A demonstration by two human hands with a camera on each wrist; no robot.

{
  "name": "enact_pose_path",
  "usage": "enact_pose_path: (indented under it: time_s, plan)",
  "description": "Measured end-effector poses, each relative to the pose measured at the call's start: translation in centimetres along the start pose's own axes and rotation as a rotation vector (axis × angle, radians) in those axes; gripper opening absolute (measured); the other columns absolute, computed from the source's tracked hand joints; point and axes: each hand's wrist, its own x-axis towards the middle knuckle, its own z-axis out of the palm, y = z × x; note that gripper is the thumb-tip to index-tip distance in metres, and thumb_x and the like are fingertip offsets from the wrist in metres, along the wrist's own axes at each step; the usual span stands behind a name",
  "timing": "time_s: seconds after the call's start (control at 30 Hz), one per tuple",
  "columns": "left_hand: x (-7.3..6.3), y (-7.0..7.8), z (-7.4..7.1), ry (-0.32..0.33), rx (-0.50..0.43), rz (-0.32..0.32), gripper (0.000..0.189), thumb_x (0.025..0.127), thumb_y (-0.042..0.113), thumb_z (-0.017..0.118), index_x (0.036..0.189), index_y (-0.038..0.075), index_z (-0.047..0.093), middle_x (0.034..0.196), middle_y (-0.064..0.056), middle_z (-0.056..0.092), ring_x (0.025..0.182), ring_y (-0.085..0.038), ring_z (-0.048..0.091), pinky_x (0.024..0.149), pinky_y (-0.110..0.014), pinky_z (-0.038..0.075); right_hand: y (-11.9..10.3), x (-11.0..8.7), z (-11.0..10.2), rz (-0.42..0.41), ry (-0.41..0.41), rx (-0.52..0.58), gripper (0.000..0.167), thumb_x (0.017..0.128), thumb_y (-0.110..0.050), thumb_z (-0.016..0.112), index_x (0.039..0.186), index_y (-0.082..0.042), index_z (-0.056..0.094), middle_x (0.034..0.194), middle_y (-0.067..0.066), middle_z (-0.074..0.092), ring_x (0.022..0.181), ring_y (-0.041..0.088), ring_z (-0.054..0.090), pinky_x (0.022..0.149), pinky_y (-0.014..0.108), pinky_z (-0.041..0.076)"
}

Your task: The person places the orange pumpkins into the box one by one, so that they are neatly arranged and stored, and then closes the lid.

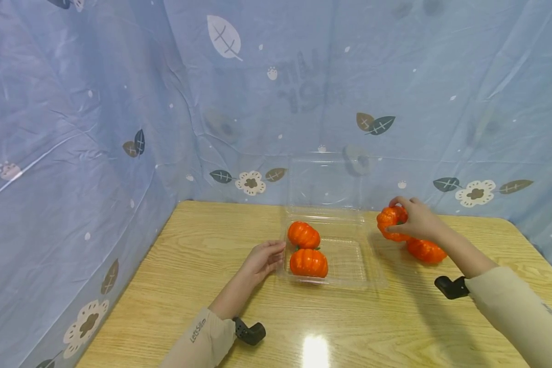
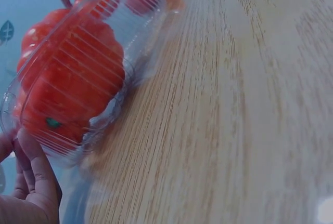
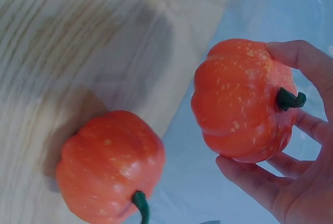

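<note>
My right hand (image 1: 420, 221) grips a small orange pumpkin (image 3: 242, 99) with a green stem, thumb on one side and fingers on the other. It is held up off the table, to the right of a clear plastic box (image 1: 345, 260). Another orange pumpkin (image 3: 112, 167) lies on the table below that hand. Inside the box, at its left end, sit two more pumpkins, a rear one (image 1: 303, 235) and a front one (image 1: 308, 263). My left hand (image 1: 263, 260) pinches the box's left edge between thumb and fingers.
The box's hinged clear lid (image 1: 325, 184) stands raised at the back, near the blue patterned curtain (image 1: 276, 102). All of it stands on a wooden table (image 1: 211, 240). A black wrist device (image 1: 250, 332) sits at the left sleeve, another (image 1: 452, 287) at the right.
</note>
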Motion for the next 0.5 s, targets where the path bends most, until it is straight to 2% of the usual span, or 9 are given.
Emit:
enact_pose_path:
  time_s: [0.27,0.5]
  plan:
    - [-0.1,0.0,-0.1,0.006,-0.009,-0.006,0.023,0.089,0.010,0.060,0.108,-0.001,0.055,0.078,0.002,0.059,0.067,-0.008,0.056,0.063,-0.019,0.050,-0.9,-0.3,-0.5,0.006,0.011,-0.022,0.060,0.070,-0.033,0.079,0.114,-0.005,0.049,0.101,0.028,0.048,0.085,0.038,0.051,0.068,0.051,0.047]
    - [0.0,0.0,-0.1,0.009,-0.015,-0.009,0.022,0.088,0.010,0.060,0.108,0.000,0.056,0.078,0.003,0.059,0.067,-0.008,0.056,0.064,-0.020,0.050,-2.1,-0.4,-0.2,-0.026,0.096,-0.040,0.057,0.068,-0.031,0.080,0.112,-0.007,0.053,0.099,0.026,0.052,0.083,0.037,0.053,0.065,0.049,0.047]
